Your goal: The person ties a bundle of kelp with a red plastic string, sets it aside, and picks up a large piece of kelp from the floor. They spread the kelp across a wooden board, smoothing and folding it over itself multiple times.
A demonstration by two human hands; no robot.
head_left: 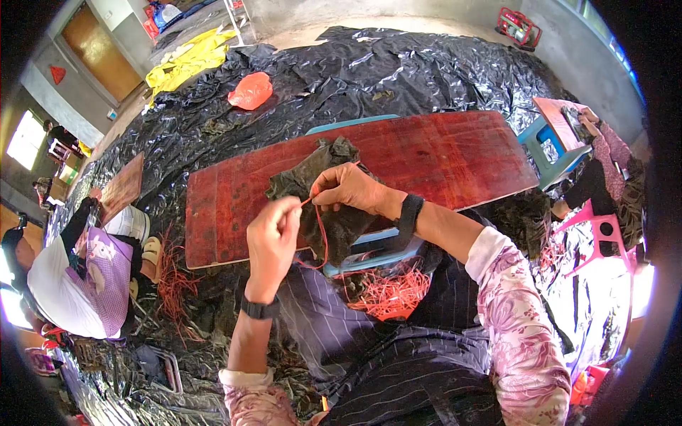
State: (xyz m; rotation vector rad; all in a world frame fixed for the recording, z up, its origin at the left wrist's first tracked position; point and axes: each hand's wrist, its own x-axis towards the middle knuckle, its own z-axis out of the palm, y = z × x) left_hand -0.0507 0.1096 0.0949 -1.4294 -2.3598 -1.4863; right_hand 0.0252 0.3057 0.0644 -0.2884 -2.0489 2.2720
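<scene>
A thin red string runs between my two hands, with a loose length hanging down in front of the board. My left hand is closed, thumb against fingers, at one end of the string; its fingertips are slightly blurred. Thumb and fingers of my right hand pinch the string just above and to the right. Behind and below the hands lies a crumpled, dark brown-green, leaf-like piece, draped over the near edge of the red-brown wooden board. My right hand partly hides it.
A blue stool supports the board. Red strips are heaped near my lap. Black plastic sheeting covers the floor, with a red plastic bag on it. People sit at left and right, near a pink stool.
</scene>
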